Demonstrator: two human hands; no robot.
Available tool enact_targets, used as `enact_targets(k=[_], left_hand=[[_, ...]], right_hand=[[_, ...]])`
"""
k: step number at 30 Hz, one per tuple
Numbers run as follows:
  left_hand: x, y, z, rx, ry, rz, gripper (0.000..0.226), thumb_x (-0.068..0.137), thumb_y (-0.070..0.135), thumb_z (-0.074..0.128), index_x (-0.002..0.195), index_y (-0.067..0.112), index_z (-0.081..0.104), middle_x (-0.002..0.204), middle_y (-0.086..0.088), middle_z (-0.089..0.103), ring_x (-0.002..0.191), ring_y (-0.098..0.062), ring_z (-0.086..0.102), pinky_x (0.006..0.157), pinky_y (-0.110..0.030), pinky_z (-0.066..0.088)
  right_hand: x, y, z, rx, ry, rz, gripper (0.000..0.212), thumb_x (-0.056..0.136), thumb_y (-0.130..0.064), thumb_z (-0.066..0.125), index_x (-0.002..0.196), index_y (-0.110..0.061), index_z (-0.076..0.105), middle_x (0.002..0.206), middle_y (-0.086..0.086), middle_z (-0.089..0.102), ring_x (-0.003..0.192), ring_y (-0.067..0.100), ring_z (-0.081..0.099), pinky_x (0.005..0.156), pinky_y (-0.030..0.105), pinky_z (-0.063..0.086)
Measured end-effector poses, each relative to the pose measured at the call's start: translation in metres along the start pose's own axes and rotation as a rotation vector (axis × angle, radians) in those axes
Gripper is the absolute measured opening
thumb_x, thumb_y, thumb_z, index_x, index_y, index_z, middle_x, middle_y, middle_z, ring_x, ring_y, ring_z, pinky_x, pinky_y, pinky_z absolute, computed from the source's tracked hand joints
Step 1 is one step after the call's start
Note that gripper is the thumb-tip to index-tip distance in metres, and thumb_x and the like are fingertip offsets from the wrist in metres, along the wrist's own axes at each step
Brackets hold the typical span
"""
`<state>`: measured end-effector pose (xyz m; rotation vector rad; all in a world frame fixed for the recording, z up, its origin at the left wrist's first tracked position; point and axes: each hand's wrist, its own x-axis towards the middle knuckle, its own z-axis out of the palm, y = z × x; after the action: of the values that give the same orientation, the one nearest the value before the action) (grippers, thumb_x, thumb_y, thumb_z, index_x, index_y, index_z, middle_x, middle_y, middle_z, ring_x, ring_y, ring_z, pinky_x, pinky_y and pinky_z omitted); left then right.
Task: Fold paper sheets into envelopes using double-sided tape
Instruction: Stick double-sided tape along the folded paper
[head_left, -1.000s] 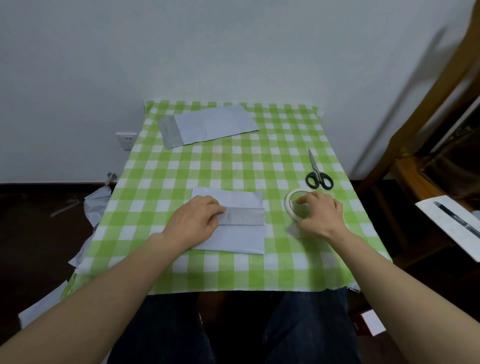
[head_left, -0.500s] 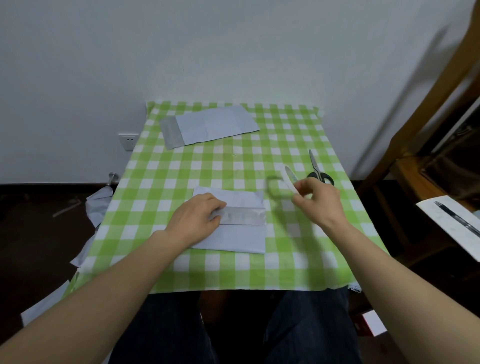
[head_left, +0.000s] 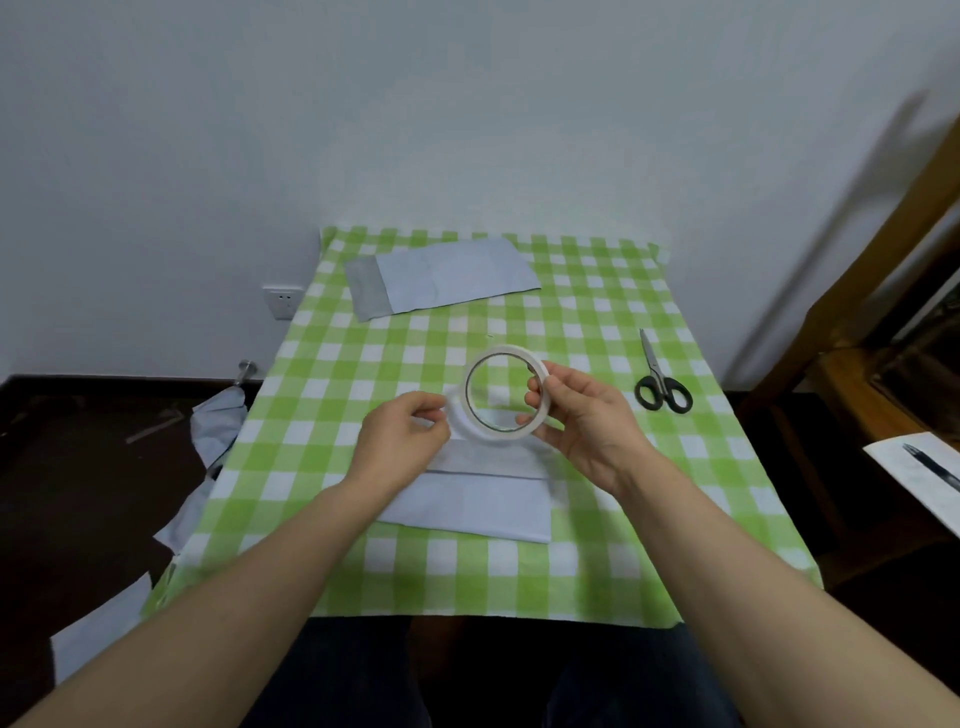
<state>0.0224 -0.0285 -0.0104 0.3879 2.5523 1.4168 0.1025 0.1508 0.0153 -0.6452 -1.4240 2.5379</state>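
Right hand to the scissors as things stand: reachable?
Probably yes: the scissors lie just right of the right hand, with nothing between. But that hand grips the tape roll, so it must let go first.

The right hand (head_left: 582, 421) is curled round the right side of the tape roll (head_left: 503, 393), with the thumb on its rim. The left hand (head_left: 402, 441) is pinched against the roll's left edge. Both forearms are extended forward.

Item: what we wear
We log dark blue denim trousers (head_left: 337, 675) on both legs; our forearms (head_left: 249, 587) show bare to the frame edge.
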Motion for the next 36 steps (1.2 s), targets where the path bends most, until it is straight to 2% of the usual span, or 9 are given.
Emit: enact_targets(k=[3,6,11,17,21,26,29,32,36], left_hand=[[0.005,0.009,-0.001,-0.252,0.014,-0.107,0.041,0.083,0.004,0.059,0.123,0.011,0.058,0.100,0.002,0.062,0.082,-0.016,0.059,0.075,-0.034,0.052],[0.007,0.021,-0.002,-0.415,-0.073,-0.144,0.054,0.083,-0.001,0.060,0.134,0.011,0.047,0.111,-0.001,0.057,0.092,-0.011,0.057,0.066,-0.024,0.050],[0.008,0.024,0.002,-0.437,-0.133,-0.083,0.036,0.083,-0.005,0.063,0.118,0.003,0.059,0.088,0.001,0.067,0.072,-0.008,0.059,0.058,-0.017,0.050],[0.008,0.026,0.006,-0.382,-0.099,0.027,0.041,0.081,-0.014,0.060,0.119,0.002,0.059,0.090,-0.005,0.066,0.072,0.004,0.063,0.072,-0.009,0.049],[0.007,0.034,0.005,-0.405,-0.057,0.060,0.046,0.079,-0.012,0.064,0.121,0.005,0.058,0.098,-0.004,0.065,0.090,-0.010,0.062,0.080,-0.008,0.049],[0.007,0.039,0.002,-0.433,0.030,0.084,0.046,0.077,-0.009,0.068,0.119,0.007,0.058,0.105,-0.003,0.065,0.097,-0.009,0.060,0.080,-0.010,0.049],[0.006,0.042,0.002,-0.355,0.117,0.111,0.045,0.075,-0.009,0.066,0.109,0.018,0.057,0.097,0.007,0.061,0.092,-0.007,0.056,0.071,-0.011,0.047],[0.003,0.047,0.001,-0.353,0.138,0.105,0.033,0.078,-0.007,0.057,0.102,0.014,0.066,0.093,0.001,0.063,0.080,-0.006,0.055,0.066,-0.004,0.043],[0.001,0.053,0.002,-0.369,0.109,0.115,0.028,0.084,0.000,0.054,0.102,0.014,0.072,0.103,-0.006,0.067,0.094,-0.011,0.062,0.075,-0.005,0.044]], right_hand=[[0.001,0.002,0.002,0.056,-0.018,0.033,0.017,0.095,-0.003,0.048,0.102,-0.006,0.063,0.082,0.007,0.066,0.077,0.017,0.063,0.073,0.039,0.058],[0.002,0.004,0.004,0.078,-0.038,0.074,0.019,0.096,-0.003,0.045,0.100,-0.005,0.064,0.083,0.009,0.066,0.075,0.017,0.064,0.075,0.041,0.057],[0.005,0.003,0.004,0.081,-0.067,0.110,0.020,0.095,-0.005,0.043,0.102,-0.006,0.062,0.078,0.007,0.064,0.071,0.016,0.062,0.076,0.041,0.056],[0.003,-0.003,0.009,-0.390,-0.099,0.031,0.028,0.086,-0.035,0.061,0.076,-0.009,0.065,0.064,0.006,0.061,0.055,0.015,0.054,0.063,0.026,0.047],[0.002,-0.005,0.011,-0.421,-0.194,-0.087,0.015,0.084,-0.022,0.064,0.077,-0.009,0.068,0.059,0.004,0.057,0.053,0.015,0.047,0.062,0.023,0.042],[0.001,-0.009,0.011,-0.523,-0.251,-0.138,0.010,0.086,-0.020,0.065,0.081,-0.016,0.072,0.066,-0.001,0.062,0.074,0.021,0.048,0.080,0.025,0.040],[0.001,-0.010,0.012,-0.527,-0.200,-0.170,0.010,0.086,-0.010,0.064,0.092,-0.011,0.072,0.066,-0.002,0.065,0.068,0.016,0.049,0.073,0.022,0.042],[0.001,-0.014,0.012,-0.554,-0.168,-0.195,0.015,0.084,-0.006,0.067,0.097,-0.012,0.071,0.070,-0.002,0.068,0.069,0.011,0.056,0.072,0.017,0.046],[0.000,-0.015,0.015,-0.584,-0.169,-0.211,0.018,0.083,-0.001,0.068,0.093,-0.015,0.071,0.075,-0.005,0.071,0.071,0.002,0.065,0.072,0.011,0.049]])
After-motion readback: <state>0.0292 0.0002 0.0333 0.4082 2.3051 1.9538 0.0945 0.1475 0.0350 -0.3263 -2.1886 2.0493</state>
